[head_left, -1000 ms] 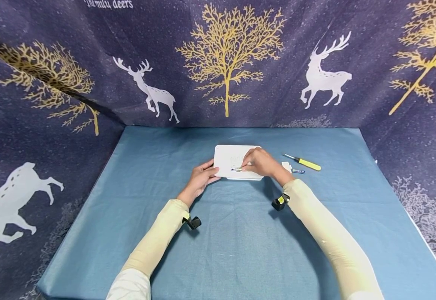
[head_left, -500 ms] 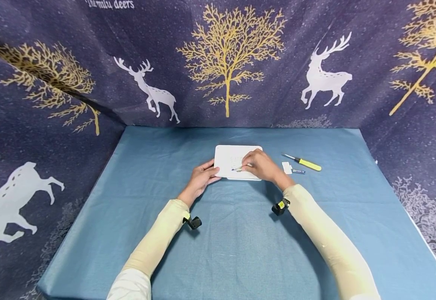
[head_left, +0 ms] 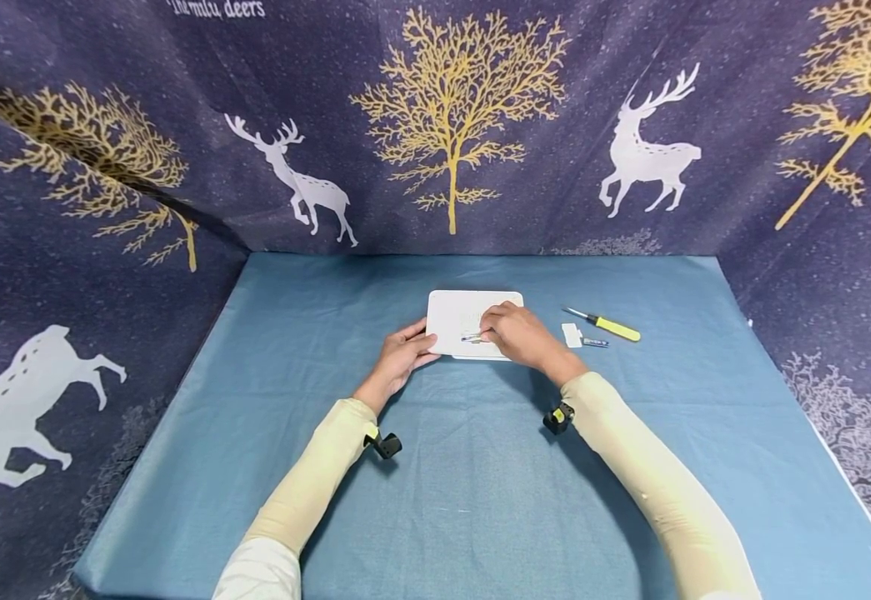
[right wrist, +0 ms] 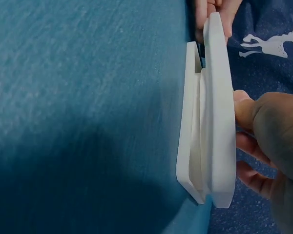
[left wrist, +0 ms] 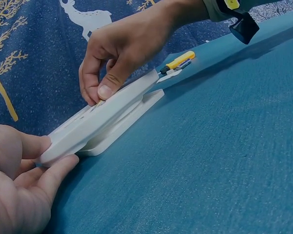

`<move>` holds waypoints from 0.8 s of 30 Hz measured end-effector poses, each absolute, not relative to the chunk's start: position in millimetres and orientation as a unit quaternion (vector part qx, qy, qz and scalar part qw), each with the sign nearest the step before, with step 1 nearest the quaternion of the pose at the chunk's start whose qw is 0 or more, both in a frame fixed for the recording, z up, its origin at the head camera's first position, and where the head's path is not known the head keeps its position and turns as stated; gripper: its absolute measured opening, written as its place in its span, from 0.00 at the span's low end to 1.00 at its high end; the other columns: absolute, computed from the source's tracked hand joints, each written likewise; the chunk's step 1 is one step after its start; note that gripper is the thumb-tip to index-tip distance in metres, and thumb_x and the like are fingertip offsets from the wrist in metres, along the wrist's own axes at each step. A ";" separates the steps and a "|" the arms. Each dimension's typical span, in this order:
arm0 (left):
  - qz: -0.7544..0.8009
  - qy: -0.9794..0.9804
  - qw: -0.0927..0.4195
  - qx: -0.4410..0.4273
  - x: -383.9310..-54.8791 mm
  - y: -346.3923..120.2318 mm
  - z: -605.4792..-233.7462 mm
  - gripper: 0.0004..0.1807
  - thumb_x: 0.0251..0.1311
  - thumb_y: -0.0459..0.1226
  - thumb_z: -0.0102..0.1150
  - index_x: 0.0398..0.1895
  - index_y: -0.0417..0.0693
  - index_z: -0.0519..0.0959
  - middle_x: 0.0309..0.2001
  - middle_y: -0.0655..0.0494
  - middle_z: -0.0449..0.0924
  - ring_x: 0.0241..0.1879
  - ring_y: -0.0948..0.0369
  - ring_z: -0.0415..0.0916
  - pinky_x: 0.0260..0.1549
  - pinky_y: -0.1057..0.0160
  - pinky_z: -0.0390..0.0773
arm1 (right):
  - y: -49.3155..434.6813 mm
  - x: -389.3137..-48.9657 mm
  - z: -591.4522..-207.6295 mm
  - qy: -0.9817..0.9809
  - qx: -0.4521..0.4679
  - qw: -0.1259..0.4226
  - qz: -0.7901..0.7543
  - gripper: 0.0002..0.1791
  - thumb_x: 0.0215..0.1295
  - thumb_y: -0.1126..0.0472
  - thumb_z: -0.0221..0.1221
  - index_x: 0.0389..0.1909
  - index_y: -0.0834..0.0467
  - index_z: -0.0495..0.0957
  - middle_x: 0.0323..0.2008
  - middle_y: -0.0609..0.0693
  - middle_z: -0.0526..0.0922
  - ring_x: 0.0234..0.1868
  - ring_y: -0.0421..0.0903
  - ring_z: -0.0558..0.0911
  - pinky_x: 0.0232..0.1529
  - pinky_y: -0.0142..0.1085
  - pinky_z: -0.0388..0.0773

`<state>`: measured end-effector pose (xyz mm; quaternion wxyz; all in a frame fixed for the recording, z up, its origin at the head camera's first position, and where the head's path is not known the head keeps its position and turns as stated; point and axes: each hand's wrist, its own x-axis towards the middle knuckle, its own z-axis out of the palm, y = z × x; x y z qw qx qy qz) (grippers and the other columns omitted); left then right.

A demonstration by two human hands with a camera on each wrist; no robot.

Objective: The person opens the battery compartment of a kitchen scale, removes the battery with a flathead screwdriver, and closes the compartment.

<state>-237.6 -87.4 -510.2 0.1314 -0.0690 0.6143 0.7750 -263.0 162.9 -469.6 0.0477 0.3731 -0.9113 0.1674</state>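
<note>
A white, rounded rectangular device lies with its printed face and a small battery slot upward. In the left wrist view its thick upper body sits over a thinner white base plate on the cloth. My left hand grips the device's left end, thumb on top and fingers beneath. My right hand is over the right half, thumb and forefinger pinching at a small blue-and-silver battery in the slot. Those fingertips hide the battery's right end. The right wrist view shows the device edge-on, its slot hidden.
Right of the device lie a small white battery cover, a loose blue battery and a screwdriver with a yellow handle. Blue cloth covers the table. A dark patterned curtain stands behind it.
My right hand has shifted slightly left and toward me, its fingertips staying at the slot. The battery cover beside it has come fully into sight. My left hand and the device stay put.
</note>
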 end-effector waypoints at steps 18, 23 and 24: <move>0.776 0.613 0.135 -0.062 -236.6 -87.9 -510.7 0.30 0.72 0.29 0.59 0.75 0.46 0.68 0.66 0.38 0.75 0.59 0.47 0.80 0.55 0.54 0.84 | 171.3 -268.3 -477.4 -0.887 0.384 0.096 0.236 0.04 0.69 0.63 0.65 0.37 0.59 0.88 0.40 0.53 0.88 0.48 0.53 0.82 0.55 0.47 0.79; 0.775 0.615 0.132 -0.063 -237.6 -87.9 -511.3 0.30 0.72 0.29 0.59 0.76 0.45 0.68 0.65 0.38 0.76 0.59 0.47 0.80 0.54 0.55 0.85 | 178.7 -268.7 -473.3 -0.873 0.387 0.134 0.265 0.05 0.66 0.64 0.67 0.37 0.61 0.89 0.40 0.55 0.89 0.45 0.55 0.83 0.53 0.51 0.79; 0.774 0.616 0.132 -0.062 -237.8 -88.1 -511.3 0.30 0.72 0.28 0.59 0.76 0.45 0.68 0.65 0.38 0.76 0.59 0.47 0.80 0.54 0.55 0.85 | 181.3 -267.5 -471.1 -0.874 0.381 0.134 0.270 0.05 0.66 0.63 0.67 0.37 0.62 0.89 0.41 0.56 0.88 0.46 0.56 0.83 0.53 0.52 0.79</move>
